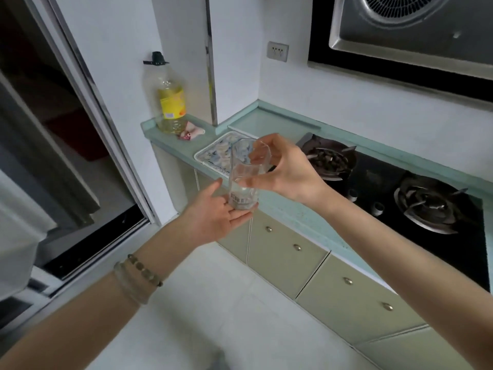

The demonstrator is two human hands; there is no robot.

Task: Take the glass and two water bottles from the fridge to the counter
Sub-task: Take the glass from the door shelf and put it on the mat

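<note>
One view, head-worn, wide-angle, straight lines bowing at the margins. It looks forward and steeply down from standing height toward the worktop, which runs diagonally from its left end to the right edge of the picture. Left hand and right hand sit mid-frame, close to the lens. Range hood upper right, floor below.

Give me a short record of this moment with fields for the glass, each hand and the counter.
glass: clear, upright, held off the counter
right hand: grips the glass near its rim
left hand: open, palm up, fingers under the glass base
counter: teal; holds oil bottle, patterned tray, gas stove
water bottles: none in view
</note>
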